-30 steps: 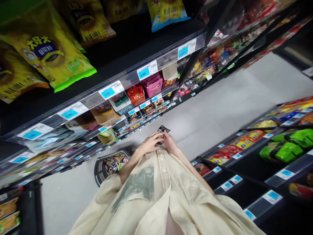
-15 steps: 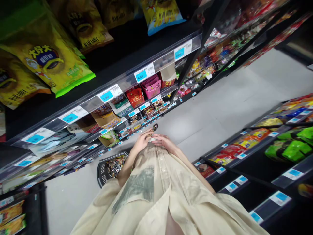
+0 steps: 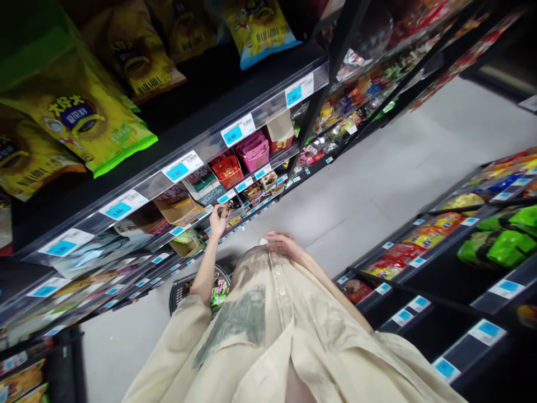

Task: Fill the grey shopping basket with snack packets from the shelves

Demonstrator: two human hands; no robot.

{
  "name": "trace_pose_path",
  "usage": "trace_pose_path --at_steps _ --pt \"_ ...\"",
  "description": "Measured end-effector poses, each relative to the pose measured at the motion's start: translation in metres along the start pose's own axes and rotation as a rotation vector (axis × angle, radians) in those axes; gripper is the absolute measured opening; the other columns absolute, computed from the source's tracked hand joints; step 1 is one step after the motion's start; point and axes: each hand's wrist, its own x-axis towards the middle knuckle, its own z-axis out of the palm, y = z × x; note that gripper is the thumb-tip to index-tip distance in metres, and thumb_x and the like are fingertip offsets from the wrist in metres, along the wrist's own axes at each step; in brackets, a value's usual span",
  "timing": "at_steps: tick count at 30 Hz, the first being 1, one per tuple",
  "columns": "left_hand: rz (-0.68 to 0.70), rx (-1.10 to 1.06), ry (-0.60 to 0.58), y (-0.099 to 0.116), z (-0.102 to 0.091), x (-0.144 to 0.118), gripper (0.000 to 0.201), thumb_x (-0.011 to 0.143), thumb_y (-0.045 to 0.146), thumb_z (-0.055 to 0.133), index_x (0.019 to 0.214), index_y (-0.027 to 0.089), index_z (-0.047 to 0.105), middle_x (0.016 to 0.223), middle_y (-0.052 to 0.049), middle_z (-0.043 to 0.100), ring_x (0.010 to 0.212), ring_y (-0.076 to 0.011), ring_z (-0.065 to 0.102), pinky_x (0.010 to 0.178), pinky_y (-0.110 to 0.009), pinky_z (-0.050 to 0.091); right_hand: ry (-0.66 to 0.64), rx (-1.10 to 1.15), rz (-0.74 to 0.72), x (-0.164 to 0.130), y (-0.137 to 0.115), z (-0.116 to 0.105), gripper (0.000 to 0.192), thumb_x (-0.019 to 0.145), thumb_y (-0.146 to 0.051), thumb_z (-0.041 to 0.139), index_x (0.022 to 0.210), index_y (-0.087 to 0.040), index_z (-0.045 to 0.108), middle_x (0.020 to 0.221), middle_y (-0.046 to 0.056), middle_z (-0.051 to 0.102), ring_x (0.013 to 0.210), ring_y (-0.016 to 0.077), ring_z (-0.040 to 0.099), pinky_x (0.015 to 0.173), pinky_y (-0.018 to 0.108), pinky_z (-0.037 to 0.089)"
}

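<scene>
My left hand reaches out to the lower shelf, its fingers closed around a small dark packet. Just beyond it is a shelf bin of similar dark packets. My right hand rests in front of my waist with bent fingers against a small white object, too little of which shows to name. Below my left forearm, a black shopping basket stands on the floor, with green and pink packets in it.
Yellow snack bags fill the upper shelf, whose price-tag rail juts out above the lower boxes. On the right, another shelf carries red bags and green packs. Grey floor runs between the shelves.
My left hand has left my right hand and moved leftward to the bin with the dark packet. My right hand stays at my waist. Green and pink packets now show in the basket.
</scene>
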Motion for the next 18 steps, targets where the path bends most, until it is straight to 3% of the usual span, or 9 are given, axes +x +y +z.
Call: trace_pose_path --at_steps 2,4,7,10,18 --pt "0.117 0.105 -0.066 -0.003 0.001 0.003 0.021 0.094 0.022 0.058 0.109 0.021 0.072 0.115 -0.009 0.076 0.113 -0.0251 0.071 0.108 -0.039 0.050 0.006 -0.006 -0.005 -0.001 0.001 -0.001 0.028 0.084 -0.035 0.076 0.109 -0.021 0.077 0.120 0.010 0.080 0.090 0.0213 0.080 0.075 0.029 0.064" --pt "0.141 0.191 -0.130 -0.006 0.005 0.007 0.028 0.094 0.017 0.055 0.116 0.021 0.073 0.125 -0.009 0.075 0.117 -0.0238 0.070 0.111 -0.039 0.048 0.015 -0.011 -0.008 -0.001 0.000 -0.002 0.028 0.084 -0.034 0.075 0.109 -0.020 0.077 0.118 0.010 0.080 0.088 0.0202 0.079 0.074 0.027 0.063" --pt "-0.011 0.364 -0.133 -0.010 0.015 0.017 0.035 0.097 0.019 0.055 0.129 0.020 0.069 0.125 -0.011 0.076 0.115 -0.0245 0.072 0.107 -0.037 0.051 0.040 -0.015 -0.003 -0.004 -0.001 -0.002 0.028 0.084 -0.032 0.074 0.108 -0.020 0.076 0.116 0.009 0.081 0.086 0.0193 0.079 0.072 0.026 0.062" --pt "-0.134 0.474 -0.125 -0.013 0.025 0.035 0.033 0.100 0.024 0.054 0.126 0.012 0.070 0.117 -0.018 0.078 0.112 -0.0284 0.073 0.099 -0.035 0.054 0.073 -0.019 0.005 -0.006 -0.002 -0.004 0.027 0.082 -0.031 0.074 0.107 -0.020 0.076 0.114 0.009 0.081 0.085 0.0189 0.078 0.072 0.027 0.061" --pt "-0.184 0.636 -0.242 -0.020 0.050 0.080 0.041 0.097 0.041 0.064 0.126 0.012 0.069 0.120 -0.022 0.076 0.121 -0.0352 0.069 0.098 -0.037 0.053 0.123 -0.013 -0.007 -0.004 0.001 -0.013 0.024 0.083 -0.030 0.071 0.105 -0.022 0.076 0.111 0.007 0.082 0.085 0.0189 0.077 0.072 0.028 0.060"
